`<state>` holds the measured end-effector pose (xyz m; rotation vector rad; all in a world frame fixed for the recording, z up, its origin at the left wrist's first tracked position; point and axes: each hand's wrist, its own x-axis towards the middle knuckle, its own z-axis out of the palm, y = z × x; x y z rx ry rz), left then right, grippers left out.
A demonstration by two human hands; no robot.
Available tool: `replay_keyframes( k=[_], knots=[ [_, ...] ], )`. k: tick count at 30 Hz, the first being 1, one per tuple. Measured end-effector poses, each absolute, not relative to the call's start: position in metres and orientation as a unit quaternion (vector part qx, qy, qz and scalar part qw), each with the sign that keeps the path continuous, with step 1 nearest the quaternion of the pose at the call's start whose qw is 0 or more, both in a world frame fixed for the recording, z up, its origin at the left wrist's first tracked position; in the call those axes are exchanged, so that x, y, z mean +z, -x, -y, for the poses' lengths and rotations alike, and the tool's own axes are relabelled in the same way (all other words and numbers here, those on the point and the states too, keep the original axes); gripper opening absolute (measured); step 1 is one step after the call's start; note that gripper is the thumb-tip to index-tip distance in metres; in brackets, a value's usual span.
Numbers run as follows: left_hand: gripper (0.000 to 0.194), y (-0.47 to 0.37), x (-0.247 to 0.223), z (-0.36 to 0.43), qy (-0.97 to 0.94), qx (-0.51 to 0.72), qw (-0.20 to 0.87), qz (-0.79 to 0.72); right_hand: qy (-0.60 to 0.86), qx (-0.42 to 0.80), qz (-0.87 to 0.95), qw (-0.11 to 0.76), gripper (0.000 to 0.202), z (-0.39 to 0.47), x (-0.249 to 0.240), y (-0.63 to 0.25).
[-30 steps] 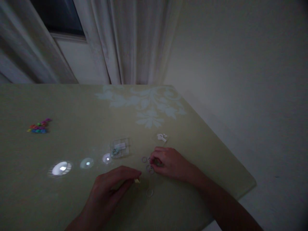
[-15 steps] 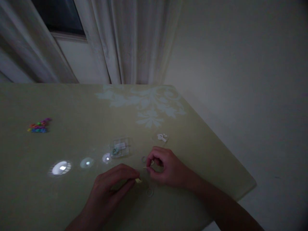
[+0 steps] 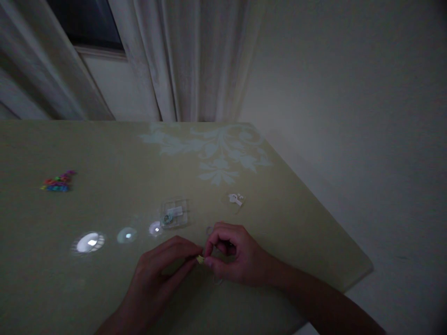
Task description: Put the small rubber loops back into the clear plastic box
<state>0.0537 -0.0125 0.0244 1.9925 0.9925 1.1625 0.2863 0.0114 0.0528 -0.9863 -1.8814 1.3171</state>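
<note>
Head view is showing my two hands meeting low over the table (image 3: 104,153). My left hand (image 3: 157,274) is lying on the cloth with thumb and forefinger pressed together, pinching one small pale yellow piece (image 3: 199,259) at their tips. My right hand (image 3: 233,256) is curling in from the other side, its thumb and forefinger closing right against that same piece, the other fingers tucked under; whether they are gripping anything of their own I cannot tell in this dim light. I am counting one small clear ring (image 3: 208,230) lying just beyond my right knuckles, and another ring (image 3: 217,280) partly showing beneath that hand. One clear plastic packet (image 3: 174,214) is sitting near, with a white label inside, its writing too small to read. One small white piece (image 3: 235,199) is lying further back. One heap of coloured bands (image 3: 57,181) is sitting well apart on the left. Three bright light spots (image 3: 127,235) are glaring in a row.
</note>
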Motion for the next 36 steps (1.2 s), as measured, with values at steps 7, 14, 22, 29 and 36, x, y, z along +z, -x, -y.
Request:
replay_keyframes(
  k=[7,14,22,29,36],
  knots=[
    [0.028,-0.054,0.024,0.011,-0.752,0.453,0.319,-0.356,0.375,0.5,0.716,0.311,0.01,-0.012,0.05,-0.286],
    [0.032,-0.053,0.022,0.012,-0.757,0.442,0.313,-0.365,0.379,0.5,0.714,0.312,0.01,-0.011,0.05,-0.286],
    [0.032,-0.052,0.021,0.012,-0.761,0.436,0.303,-0.373,0.385,0.492,0.711,0.325,0.009,-0.011,0.05,-0.285],
    [0.028,-0.054,0.022,0.014,-0.764,0.428,0.304,-0.376,0.377,0.491,0.716,0.323,0.009,-0.012,0.049,-0.285],
    [0.021,-0.039,0.023,-0.001,-0.775,0.426,0.208,-0.418,0.397,0.462,0.715,0.345,0.007,-0.016,0.049,-0.288]
  ],
)
